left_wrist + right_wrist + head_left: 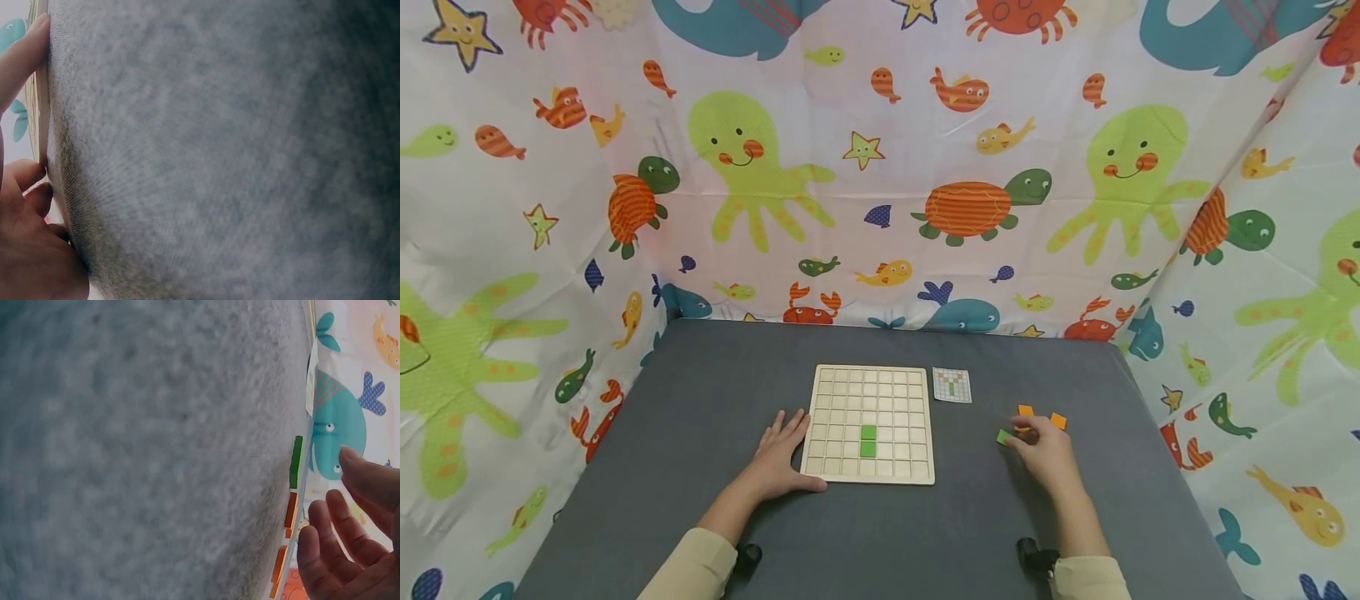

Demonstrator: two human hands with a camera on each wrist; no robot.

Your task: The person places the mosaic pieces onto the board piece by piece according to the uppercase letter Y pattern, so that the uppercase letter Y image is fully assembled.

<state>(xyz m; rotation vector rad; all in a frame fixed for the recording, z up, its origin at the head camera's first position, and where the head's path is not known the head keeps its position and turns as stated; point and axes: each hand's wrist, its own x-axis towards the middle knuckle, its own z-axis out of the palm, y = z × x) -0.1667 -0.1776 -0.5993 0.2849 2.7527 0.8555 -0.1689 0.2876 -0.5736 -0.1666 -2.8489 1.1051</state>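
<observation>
A pale wooden grid board lies on the grey table. Two green square tiles sit in one column of it, one directly above the other. My left hand rests at the board's lower left corner, fingers spread along the left side and thumb at the near edge. To the right of the board, my right hand is over a loose green tile. In the right wrist view its loosely bent fingers hold nothing and sit apart from the green tile. Orange tiles lie beside that hand, one partly hidden.
A small pattern card with a coloured grid lies just right of the board's far corner. The grey table is backed and flanked by a white curtain printed with sea animals.
</observation>
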